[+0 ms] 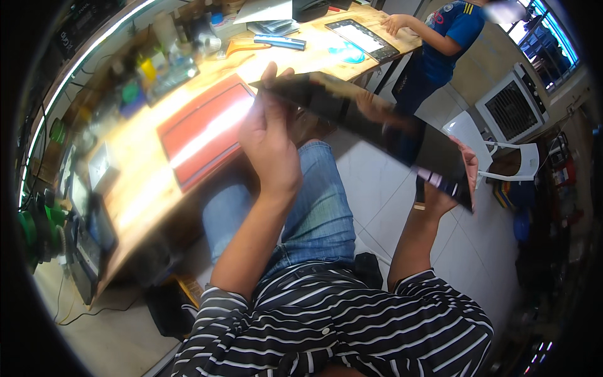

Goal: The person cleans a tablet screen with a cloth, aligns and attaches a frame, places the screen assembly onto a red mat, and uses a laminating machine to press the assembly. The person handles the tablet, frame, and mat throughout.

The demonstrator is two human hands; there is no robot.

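Both my hands hold up a glossy black screen panel (402, 141), tilted above my lap and the floor. My left hand (273, 141) pinches its left end, thumb at the near side and fingers behind. At the right end my right hand (440, 196) supports it from below and behind, most of the fingers hidden by the panel. Reflections of an arm and a table edge show in its dark surface. On the wooden table (135, 201), left of my left hand, lies an orange-red mat (188, 119) with a dark outline and a bright glare across it.
Bottles and small containers (169, 63) crowd the table's back edge. A blue case (279, 42) lies farther along. At the far end a person in a blue shirt (452, 28) touches a black-framed panel (364, 39). A white chair (521, 160) and air cooler (512, 103) stand right.
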